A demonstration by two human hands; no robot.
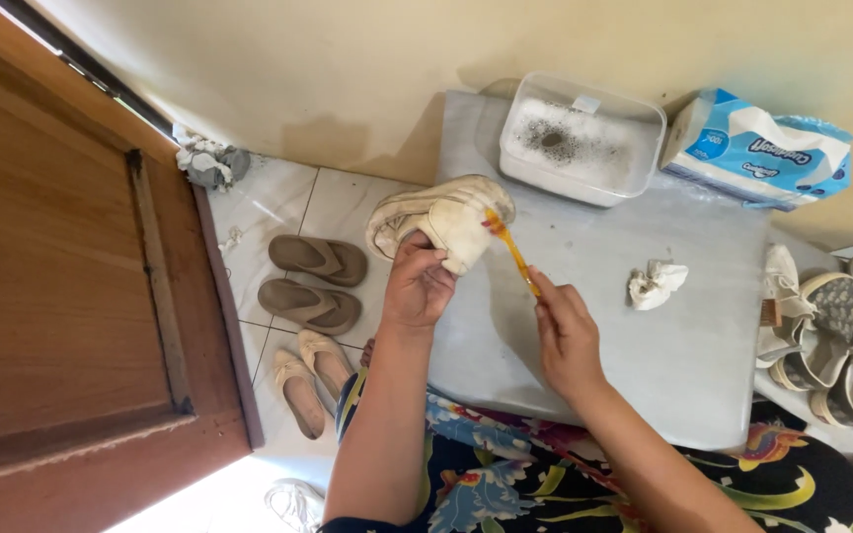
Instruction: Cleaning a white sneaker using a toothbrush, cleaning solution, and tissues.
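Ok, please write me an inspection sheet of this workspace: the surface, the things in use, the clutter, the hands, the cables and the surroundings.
Surface: grey board across the lap, bare in the middle, faint marks.
Things in use: cream shoe held at the board's left edge; orange brush with its head against the shoe.
Clutter: crumpled white cloth; clear tub with white contents and dark specks; blue and white tissue pack.
Hands: left hand grips the shoe; right hand holds the brush handle.
Cables: nothing seen.
Surroundings: wooden door at left; brown sandals and beige flats on white tiles; more shoes at right; crumpled rag by the wall.
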